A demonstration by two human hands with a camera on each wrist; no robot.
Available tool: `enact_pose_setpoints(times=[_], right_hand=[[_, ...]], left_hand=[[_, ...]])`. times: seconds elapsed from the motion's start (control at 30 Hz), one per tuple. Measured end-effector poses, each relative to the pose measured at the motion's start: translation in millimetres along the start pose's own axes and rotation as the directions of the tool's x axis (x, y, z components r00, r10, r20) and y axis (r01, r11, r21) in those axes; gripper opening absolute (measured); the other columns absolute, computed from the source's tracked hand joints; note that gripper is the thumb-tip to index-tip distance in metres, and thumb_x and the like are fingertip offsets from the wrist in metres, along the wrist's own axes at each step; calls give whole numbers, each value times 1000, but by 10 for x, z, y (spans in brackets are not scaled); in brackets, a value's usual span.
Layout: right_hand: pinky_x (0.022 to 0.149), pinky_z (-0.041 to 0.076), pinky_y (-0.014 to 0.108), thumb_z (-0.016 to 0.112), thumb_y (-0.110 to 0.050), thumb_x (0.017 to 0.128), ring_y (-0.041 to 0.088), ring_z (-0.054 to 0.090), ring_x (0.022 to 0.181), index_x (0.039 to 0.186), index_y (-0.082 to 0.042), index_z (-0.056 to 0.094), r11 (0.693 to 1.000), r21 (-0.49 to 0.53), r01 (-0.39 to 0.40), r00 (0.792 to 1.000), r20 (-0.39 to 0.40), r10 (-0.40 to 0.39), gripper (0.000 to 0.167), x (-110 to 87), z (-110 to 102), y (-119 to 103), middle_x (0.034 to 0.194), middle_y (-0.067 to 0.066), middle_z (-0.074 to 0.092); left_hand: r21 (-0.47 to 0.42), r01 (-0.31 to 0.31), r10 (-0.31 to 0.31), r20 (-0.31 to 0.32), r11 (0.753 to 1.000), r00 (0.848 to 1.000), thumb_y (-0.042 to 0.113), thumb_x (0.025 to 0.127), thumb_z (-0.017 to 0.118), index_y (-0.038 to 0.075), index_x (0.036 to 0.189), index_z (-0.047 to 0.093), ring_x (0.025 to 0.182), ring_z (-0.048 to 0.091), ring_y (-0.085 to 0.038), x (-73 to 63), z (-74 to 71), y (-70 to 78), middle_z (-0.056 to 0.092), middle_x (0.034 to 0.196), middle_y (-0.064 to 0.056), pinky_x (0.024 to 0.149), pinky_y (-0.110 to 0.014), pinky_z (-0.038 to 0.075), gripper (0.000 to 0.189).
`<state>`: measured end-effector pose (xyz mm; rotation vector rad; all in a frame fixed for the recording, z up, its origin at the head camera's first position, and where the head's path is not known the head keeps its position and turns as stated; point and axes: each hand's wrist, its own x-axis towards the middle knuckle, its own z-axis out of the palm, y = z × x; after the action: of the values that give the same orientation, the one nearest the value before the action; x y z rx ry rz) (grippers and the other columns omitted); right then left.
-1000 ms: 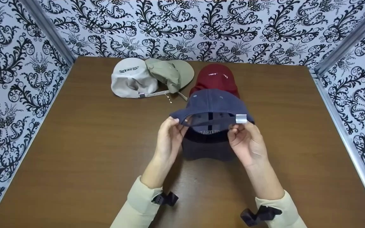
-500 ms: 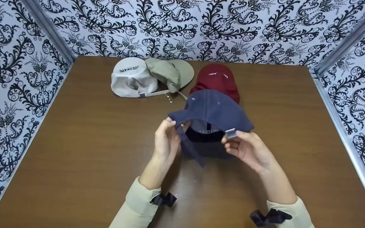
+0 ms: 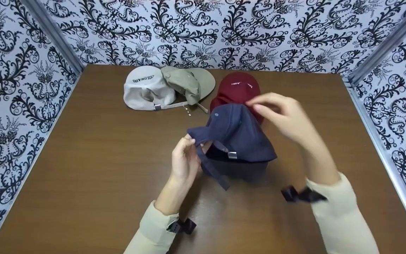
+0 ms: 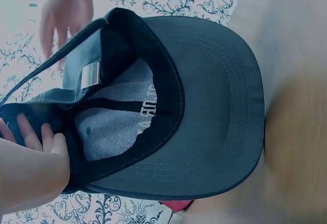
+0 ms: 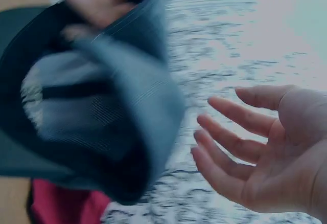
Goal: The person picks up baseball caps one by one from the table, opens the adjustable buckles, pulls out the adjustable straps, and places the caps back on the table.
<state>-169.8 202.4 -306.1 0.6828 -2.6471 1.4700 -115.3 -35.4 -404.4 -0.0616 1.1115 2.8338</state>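
Before the red cap [image 3: 237,86], left fingers [image 4: 29,133] pinch the blue cap [image 3: 250,137]; right fingers [image 5: 230,136] spread.

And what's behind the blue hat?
In the head view, a red cap is behind the blue hat. Its rounded top shows; the blue hat and right hand cover some of its lower part, so I can't see that bit.

I see the right hand [image 5: 273,170] with fingers loosely curved, just beside the blurred dark blue cap [image 5: 153,104]; the left hand [image 5: 99,1] grips the cap's edge; red fabric [image 5: 64,203] shows beneath; black-and-white patterned backing [image 5: 230,40] blurs behind.
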Motion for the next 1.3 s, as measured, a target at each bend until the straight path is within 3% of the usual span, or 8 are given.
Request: enact_pose_setpoints(times=[0.13,0.27,0.4,0.63,0.83,1.03,1.17,1.3], right_hand=[[87,46,24,54,-26,103,14,59,102,125,-15,70,989,-113,-93,977,181,112,29,238,92,84,117,7,70],[70,53,23,48,-26,105,11,62,80,127,-7,67,981,60,-184,947,278,161,34,297,129,151,98,1,70],[71,57,20,48,-20,105,4,68,80,126,3,65,922,264,-282,919,350,181,35,276,131,208,94,-9,73],[69,55,19,57,-4,98,5,65,74,106,-13,71,836,398,-378,866,471,168,19,138,45,273,89,-5,73],[70,54,20,66,0,90,6,64,78,96,-13,67,910,316,-267,900,419,119,14,-48,-85,179,85,-6,68],[64,52,18,77,1,82,7,63,72,90,0,66,991,59,-121,973,202,107,14,-205,-221,29,81,-3,66],[63,49,12,82,-7,80,2,62,69,90,-5,68,974,-215,-63,996,40,74,17,-313,-307,-55,81,3,68],[66,46,7,84,-7,78,-4,59,70,89,-7,69,934,-355,-39,999,-15,36,19,-387,-418,-77,83,6,71]], left_hand=[[-39,-3,4,23,999,1000,9,86,31,11,85,63,84,55,-9,-17,-19,0,60,81,5,91,-26,46,32],[-59,-3,6,58,998,998,9,86,32,10,84,62,82,56,-10,-18,-34,20,60,79,4,94,-28,47,30],[-50,13,-9,77,999,997,9,86,31,10,86,64,85,60,-10,-29,-46,35,64,83,4,97,-29,48,32],[-32,36,-31,126,999,992,9,87,29,12,88,65,82,58,-9,-66,-84,67,63,81,5,92,-29,48,35],[29,75,-80,256,997,964,8,89,31,13,101,71,89,64,-9,-108,-175,96,70,93,5,90,-26,50,42],[261,169,-245,294,950,924,10,93,35,11,108,69,90,68,-8,-97,-267,57,73,94,6,91,-27,55,38],[411,206,-343,296,888,891,15,98,41,7,108,66,108,70,-18,-74,-278,16,74,103,2,100,-34,54,28],[499,208,-388,289,841,875,16,100,43,7,103,63,114,68,-19,-75,-299,0,73,110,-2,99,-32,54,23]])
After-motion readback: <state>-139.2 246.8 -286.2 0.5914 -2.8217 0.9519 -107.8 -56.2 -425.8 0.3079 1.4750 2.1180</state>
